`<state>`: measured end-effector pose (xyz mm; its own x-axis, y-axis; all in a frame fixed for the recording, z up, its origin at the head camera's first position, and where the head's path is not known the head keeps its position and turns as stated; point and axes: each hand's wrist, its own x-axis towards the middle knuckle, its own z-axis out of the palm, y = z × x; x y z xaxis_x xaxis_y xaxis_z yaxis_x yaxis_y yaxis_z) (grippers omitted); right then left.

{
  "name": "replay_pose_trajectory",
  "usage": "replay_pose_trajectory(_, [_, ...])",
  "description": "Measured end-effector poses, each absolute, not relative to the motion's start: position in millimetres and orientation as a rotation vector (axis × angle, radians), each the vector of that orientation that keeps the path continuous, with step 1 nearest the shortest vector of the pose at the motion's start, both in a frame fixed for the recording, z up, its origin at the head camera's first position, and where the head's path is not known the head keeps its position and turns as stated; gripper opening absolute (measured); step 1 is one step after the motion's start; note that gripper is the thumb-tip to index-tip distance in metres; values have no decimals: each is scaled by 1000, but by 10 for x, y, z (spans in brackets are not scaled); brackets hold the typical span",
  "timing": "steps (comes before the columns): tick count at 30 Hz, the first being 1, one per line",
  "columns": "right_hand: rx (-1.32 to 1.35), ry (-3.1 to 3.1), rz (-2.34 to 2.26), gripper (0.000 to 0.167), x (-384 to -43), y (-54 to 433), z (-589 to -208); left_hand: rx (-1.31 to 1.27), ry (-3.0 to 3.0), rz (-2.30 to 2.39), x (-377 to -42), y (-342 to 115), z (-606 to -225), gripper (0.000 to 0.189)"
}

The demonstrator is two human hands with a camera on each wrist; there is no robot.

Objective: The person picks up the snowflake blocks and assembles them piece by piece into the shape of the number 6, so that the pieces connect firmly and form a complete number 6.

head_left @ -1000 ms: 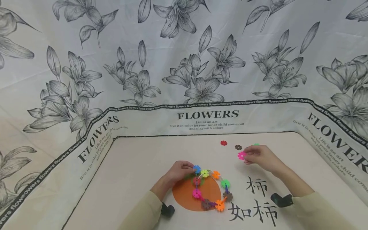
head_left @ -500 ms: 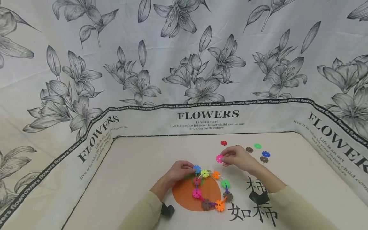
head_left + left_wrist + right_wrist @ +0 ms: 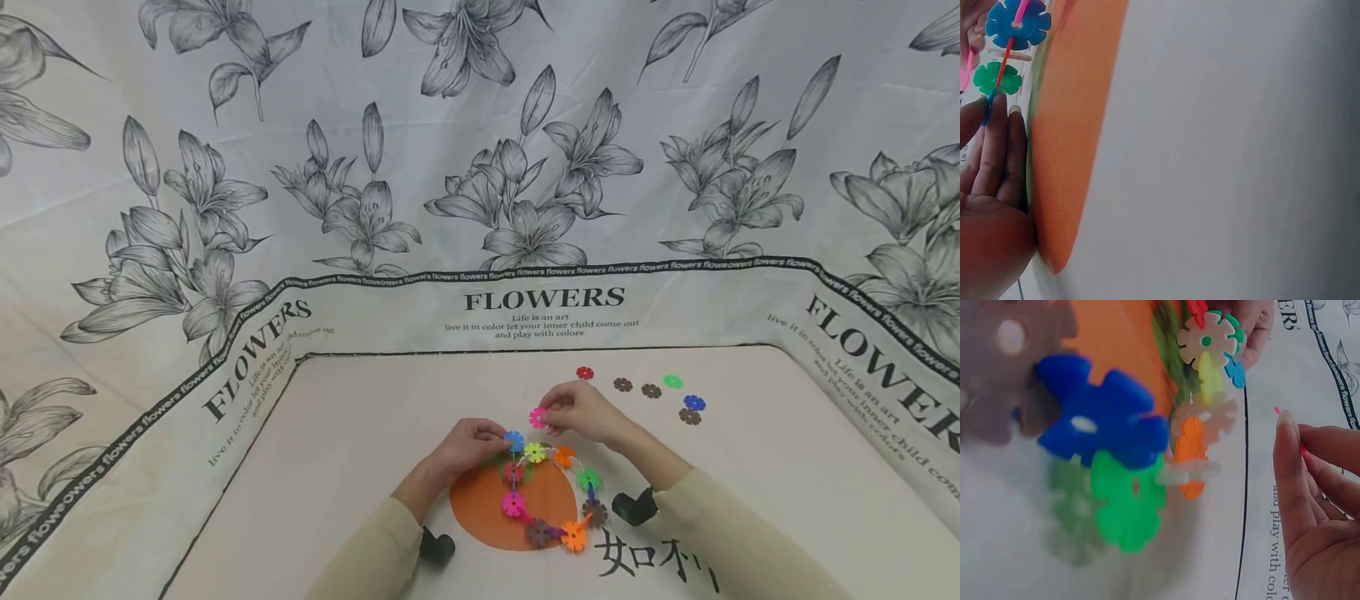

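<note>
Notched plastic snowflake discs in many colours are linked into a ring (image 3: 574, 537) on the mat. At its far left corner my left hand (image 3: 467, 446) pinches a light-blue disc (image 3: 513, 441) between thumb and fingertips; that disc appears edge-on in the left wrist view. Just beyond this corner my right hand (image 3: 583, 412) holds a loose pink snowflake disc (image 3: 537, 417) by its edge, close to the light-blue one. Only a thin pink sliver (image 3: 1277, 410) of it shows in the right wrist view. Linked blue (image 3: 1110, 419) and green (image 3: 1129, 500) discs fill that view's foreground.
Several loose discs lie beyond at the right, among them a red disc (image 3: 584, 372), a blue disc (image 3: 694, 402) and a green disc (image 3: 672, 381). The pale mat (image 3: 360, 467) carries an orange circle and black characters. A flower-printed curtain (image 3: 360, 317) surrounds it.
My right hand has carried the pink disc leftward from the loose discs to beside the ring's far left corner. My left hand and the ring have stayed in place.
</note>
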<state>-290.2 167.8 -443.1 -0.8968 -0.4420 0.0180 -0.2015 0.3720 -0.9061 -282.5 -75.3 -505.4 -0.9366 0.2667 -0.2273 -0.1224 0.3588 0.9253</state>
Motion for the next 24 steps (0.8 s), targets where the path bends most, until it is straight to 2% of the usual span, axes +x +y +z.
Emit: replay_pose_trajectory(24, [-563,2517,-1306,10,-3051,1270,-4424,152,2273,1603,-2817,-770,-5014,19])
